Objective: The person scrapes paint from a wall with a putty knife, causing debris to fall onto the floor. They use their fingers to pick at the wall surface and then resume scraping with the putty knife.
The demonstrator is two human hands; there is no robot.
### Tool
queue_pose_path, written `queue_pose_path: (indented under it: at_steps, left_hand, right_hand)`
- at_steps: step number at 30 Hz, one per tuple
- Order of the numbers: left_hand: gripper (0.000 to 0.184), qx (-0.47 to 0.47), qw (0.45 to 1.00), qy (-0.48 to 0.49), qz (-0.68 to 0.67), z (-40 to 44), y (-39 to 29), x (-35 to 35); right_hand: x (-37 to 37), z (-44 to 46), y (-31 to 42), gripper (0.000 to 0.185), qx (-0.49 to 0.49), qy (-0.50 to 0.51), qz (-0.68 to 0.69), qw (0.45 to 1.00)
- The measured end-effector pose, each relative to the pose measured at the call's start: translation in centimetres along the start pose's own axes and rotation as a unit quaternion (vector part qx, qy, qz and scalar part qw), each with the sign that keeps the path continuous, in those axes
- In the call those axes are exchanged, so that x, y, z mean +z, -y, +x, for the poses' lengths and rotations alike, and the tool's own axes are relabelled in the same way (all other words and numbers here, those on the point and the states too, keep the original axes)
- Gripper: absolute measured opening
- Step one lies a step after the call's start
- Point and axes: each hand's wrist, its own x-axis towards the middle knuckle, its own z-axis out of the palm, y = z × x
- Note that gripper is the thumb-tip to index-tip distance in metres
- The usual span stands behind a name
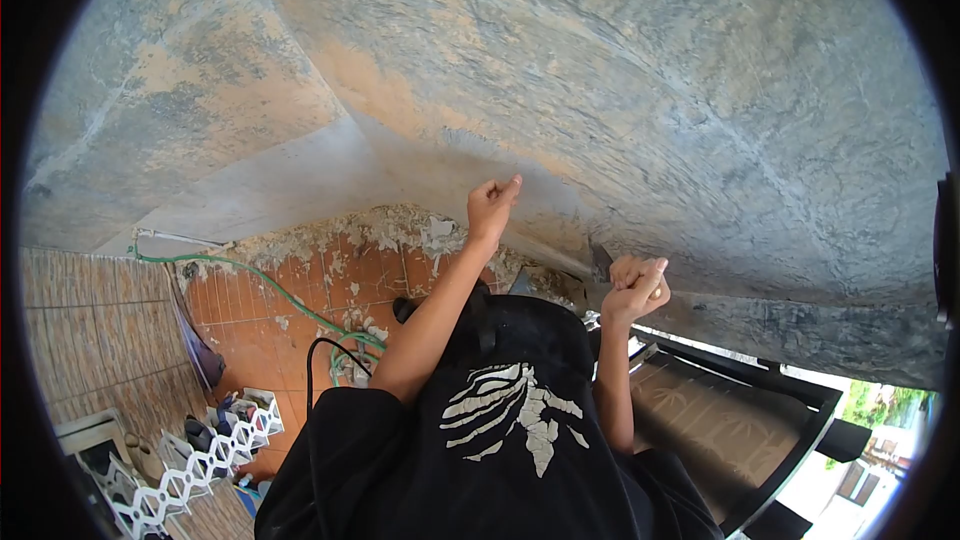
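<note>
By the wall (700, 130), scraper (601, 259) in closed right grip (637, 285), left grip (492, 206) curled, contents unclear

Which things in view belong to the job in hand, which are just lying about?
Part of the job, it seems:
- dark flat-bladed tool, at the right hand
- patchy wall, left hand close to it
- pale flakes on the floor, likely off the wall

Probably just lying about:
- green hose
- white lattice rack with shoes
</note>
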Motion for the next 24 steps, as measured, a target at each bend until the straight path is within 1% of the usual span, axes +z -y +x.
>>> queue_pose_path:
  at_steps: [1,3,4,6,7,8,9,10,11,12,13,14,16,17,19,20,22,24]
  left_hand:
    - [0.030,-0.002,1.000,0.005,0.002,-0.4,0.3,-0.1]
    - [0.037,-0.051,0.995,0.083,0.029,-1.5,0.2,-0.3]
    - [0.037,-0.051,0.995,0.082,0.030,-2.1,0.1,-0.2]
    - [0.042,-0.118,0.983,0.139,0.006,-3.9,-0.4,0.4]
    - [0.042,-0.118,0.983,0.138,0.004,-4.8,-0.7,0.8]
    - [0.046,-0.149,0.973,0.178,-0.011,-5.8,-1.2,1.4]
    - [0.058,-0.180,0.959,0.217,-0.025,-6.7,-1.8,1.9]
    - [0.058,-0.181,0.959,0.215,-0.029,-7.7,-2.4,2.5]
    - [0.064,-0.156,0.958,0.240,0.007,-8.5,-3.2,3.1]
    - [0.075,-0.131,0.955,0.264,0.044,-9.1,-3.9,3.7]
    - [0.075,-0.132,0.956,0.260,0.040,-9.4,-4.5,4.0]
    - [0.077,-0.096,0.946,0.305,0.060,-9.7,-5.0,4.3]
    - [0.079,-0.057,0.928,0.363,0.066,-10.2,-5.8,5.0]
    - [0.079,-0.058,0.928,0.362,0.064,-10.3,-6.0,5.2]
    - [0.079,-0.129,0.901,0.414,-0.032,-10.4,-6.2,5.5]
    - [0.079,-0.129,0.900,0.415,-0.033,-10.3,-6.1,5.6]
    - [0.078,-0.151,0.885,0.440,-0.026,-10.3,-5.8,5.5]
    - [0.078,-0.145,0.890,0.432,-0.029,-10.6,-5.4,5.7]
  right_hand:
    - [0.3,0.6,0.0,0.052,-0.001,-0.005,-0.002,1.000]
    - [1.6,1.9,-0.1,0.052,-0.024,0.055,0.039,0.997]
    - [2.3,2.6,-0.5,0.052,-0.023,0.055,0.039,0.997]
    - [3.5,3.6,-1.1,0.052,-0.068,0.099,0.022,0.993]
    - [3.8,3.8,-1.3,0.052,-0.068,0.101,0.022,0.992]
    - [4.1,3.9,-1.4,0.050,-0.086,0.112,-0.001,0.990]
    - [4.4,3.9,-1.4,0.048,-0.103,0.124,-0.023,0.987]
    - [4.6,3.8,-1.1,0.048,-0.098,0.118,-0.008,0.988]
    - [4.4,3.6,-1.3,0.048,-0.096,0.123,-0.009,0.988]
    - [4.1,3.3,-1.5,0.048,-0.098,0.116,-0.024,0.988]
    - [3.9,3.1,-1.7,0.048,-0.101,0.109,-0.039,0.988]
    - [4.3,3.0,-1.3,0.048,-0.099,0.112,-0.040,0.988]
    - [5.3,3.2,-0.3,0.050,-0.101,0.097,0.050,0.989]
    - [5.6,3.3,-0.2,0.050,-0.100,0.098,0.048,0.989]
    - [5.8,3.5,-0.1,0.049,-0.112,0.110,-0.005,0.988]
    - [5.7,3.5,-0.2,0.049,-0.114,0.110,-0.007,0.987]
    - [5.4,3.2,-0.6,0.050,-0.136,0.114,-0.053,0.983]
    - [5.0,2.9,-1.0,0.050,-0.136,0.110,-0.058,0.983]
